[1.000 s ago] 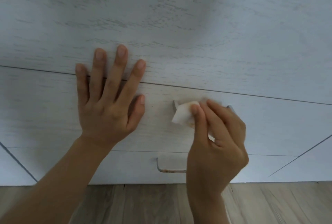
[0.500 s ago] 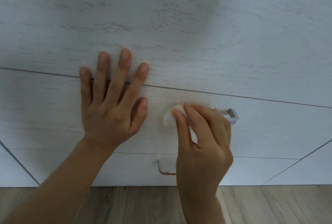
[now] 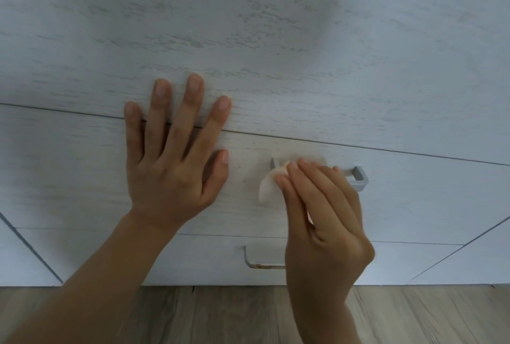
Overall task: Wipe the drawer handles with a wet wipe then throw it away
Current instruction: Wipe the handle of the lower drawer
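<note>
1. The left hand [image 3: 171, 175] lies flat and spread against the whitewashed wood-grain drawer fronts [image 3: 82, 172], holding nothing. Its fingertips [image 3: 194, 85] reach over the thin dark seam onto the panel above, while the palm and thumb rest on the middle front, left of its handle.
2. The left forearm runs from the lower left corner of the view up to that hand, crossing the bottom drawer front and the grey-brown wood-plank floor [image 3: 220, 316].
3. The grey metal bar handle of the middle drawer [image 3: 358, 176] sits just right of the left thumb. Its left post shows beside the wipe, its right corner stands clear, and the stretch between is hidden behind the right hand.
4. The small white folded wet wipe [image 3: 267, 186] is pressed on the left part of that handle, a curled edge hanging down left of the thumb.
5. The right hand [image 3: 323, 219] pinches the wipe between thumb and forefingers, its fingers closed together over the bar, wrist coming up from the floor edge.
6. The grey metal bar handle of the bottom drawer [image 3: 256, 265] lies below, near the floor; its left end and a brownish mark on the bar show, and the rest is behind the right hand.
7. Diagonal seams of neighbouring panels cut the lower right corner.
</note>
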